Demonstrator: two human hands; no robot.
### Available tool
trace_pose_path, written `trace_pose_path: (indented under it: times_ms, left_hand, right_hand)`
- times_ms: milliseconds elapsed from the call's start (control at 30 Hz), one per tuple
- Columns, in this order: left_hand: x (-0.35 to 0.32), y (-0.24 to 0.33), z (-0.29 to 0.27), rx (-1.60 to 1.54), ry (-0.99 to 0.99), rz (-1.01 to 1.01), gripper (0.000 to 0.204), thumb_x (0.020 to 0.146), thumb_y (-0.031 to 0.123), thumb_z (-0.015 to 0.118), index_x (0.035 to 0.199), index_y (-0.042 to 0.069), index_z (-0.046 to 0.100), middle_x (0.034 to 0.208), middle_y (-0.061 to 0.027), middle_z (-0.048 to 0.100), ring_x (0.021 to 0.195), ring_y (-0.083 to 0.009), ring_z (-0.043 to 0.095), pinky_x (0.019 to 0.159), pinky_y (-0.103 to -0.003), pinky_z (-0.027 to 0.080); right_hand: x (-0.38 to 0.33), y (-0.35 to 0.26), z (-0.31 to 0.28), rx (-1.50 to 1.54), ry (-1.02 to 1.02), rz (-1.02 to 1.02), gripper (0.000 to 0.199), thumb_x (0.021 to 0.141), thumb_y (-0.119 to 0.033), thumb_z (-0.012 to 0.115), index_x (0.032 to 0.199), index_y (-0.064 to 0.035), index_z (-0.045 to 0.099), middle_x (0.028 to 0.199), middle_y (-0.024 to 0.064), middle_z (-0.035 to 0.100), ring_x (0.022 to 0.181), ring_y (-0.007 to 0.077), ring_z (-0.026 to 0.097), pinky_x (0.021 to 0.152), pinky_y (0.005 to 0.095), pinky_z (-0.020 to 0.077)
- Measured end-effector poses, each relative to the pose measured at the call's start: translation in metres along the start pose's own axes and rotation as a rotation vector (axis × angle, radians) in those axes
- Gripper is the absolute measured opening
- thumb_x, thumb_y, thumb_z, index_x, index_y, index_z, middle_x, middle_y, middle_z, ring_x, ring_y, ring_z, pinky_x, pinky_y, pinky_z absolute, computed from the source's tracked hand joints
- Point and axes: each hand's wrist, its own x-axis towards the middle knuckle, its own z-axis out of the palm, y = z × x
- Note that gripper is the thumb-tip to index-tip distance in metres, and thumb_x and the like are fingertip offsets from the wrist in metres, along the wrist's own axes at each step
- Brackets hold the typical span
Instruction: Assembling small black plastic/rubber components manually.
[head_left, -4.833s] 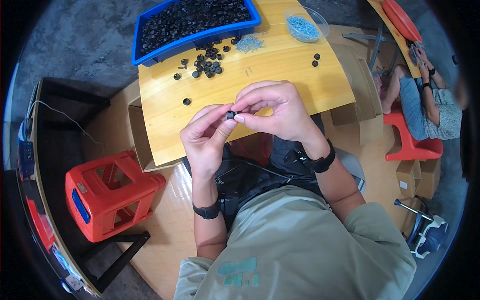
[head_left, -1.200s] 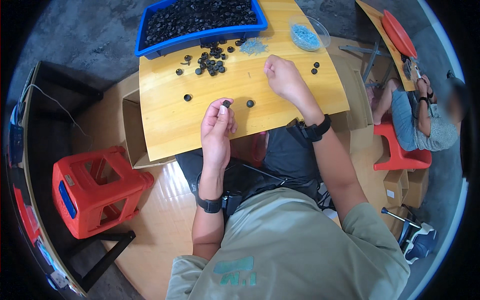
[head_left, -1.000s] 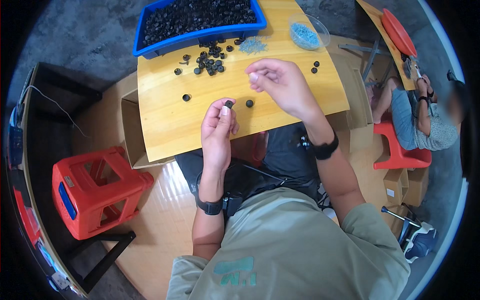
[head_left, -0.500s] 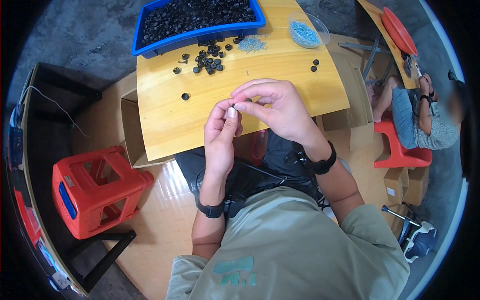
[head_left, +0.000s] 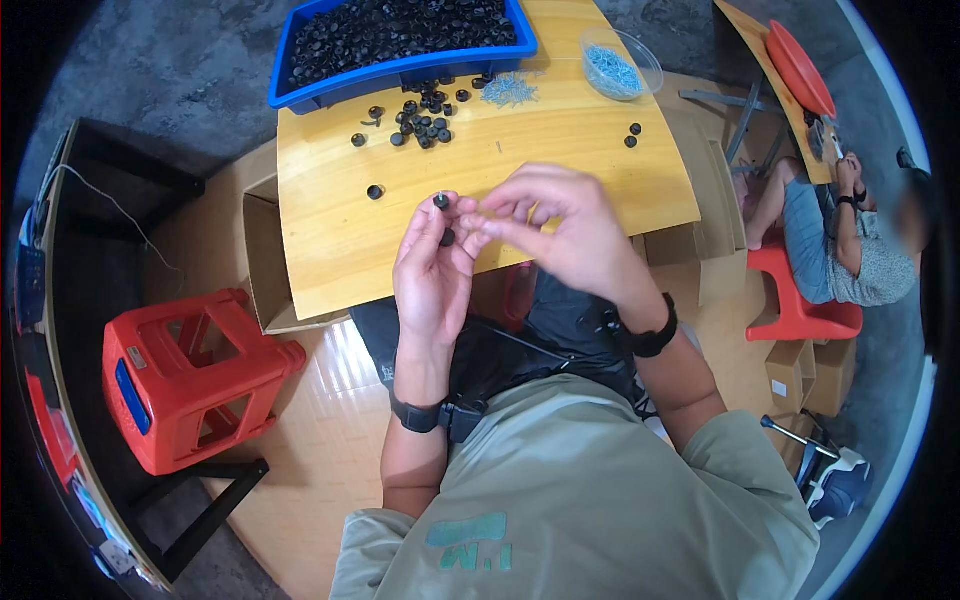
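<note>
Over the near edge of the yellow table [head_left: 560,150], the left hand [head_left: 432,275] pinches a small black cap [head_left: 441,201] at its fingertips, with a second dark piece [head_left: 447,238] lying against the palm; the right hand [head_left: 560,230] meets it from three o'clock, fingers curled tight, and whatever they nip is too small and too covered to make out; the loose black caps [head_left: 425,118] lie at twelve o'clock below the blue bin [head_left: 400,40], whose far wall is cut off by the frame; the clear bowl [head_left: 620,65] sits at one o'clock; since a second ago the right hand has come back from the table to join the left.
</note>
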Motion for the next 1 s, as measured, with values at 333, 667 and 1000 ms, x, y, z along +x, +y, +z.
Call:
trace_pose_path:
  times_ms: [333,667,1000]
  left_hand:
    - [-0.004,-0.006,0.016,0.092,0.046,0.101,0.023,0.100,0.018,0.040,0.114,0.002,0.049,0.124,-0.0182,0.054,0.117,-0.0255,0.051,0.097,-0.036,0.041]
    - [-0.011,0.000,0.026,0.030,0.013,0.147,0.023,0.100,0.019,0.042,0.115,0.002,0.049,0.121,-0.0173,0.054,0.115,-0.0238,0.052,0.097,-0.036,0.041]
    - [-0.027,0.003,0.039,0.350,-0.049,0.314,0.022,0.098,0.016,0.049,0.112,-0.001,0.054,0.102,-0.0111,0.061,0.096,-0.0192,0.059,0.088,-0.034,0.047]
  right_hand:
    - [-0.011,0.002,0.052,-0.260,0.157,-0.202,0.011,0.076,-0.008,0.066,0.086,-0.0044,0.064,0.087,0.0099,0.063,0.077,0.0293,0.063,0.066,0.0381,0.0511]
    - [-0.011,-0.008,0.029,0.230,0.071,-0.020,0.019,0.078,-0.002,0.071,0.096,-0.0001,0.065,0.089,0.0052,0.067,0.079,0.0088,0.063,0.063,0.0212,0.0492]
    - [-0.008,0.008,0.006,1.216,-0.110,0.177,0.025,0.094,-0.015,0.058,0.115,-0.0015,0.059,0.094,0.0035,0.063,0.081,0.0079,0.060,0.063,0.0211,0.0498]
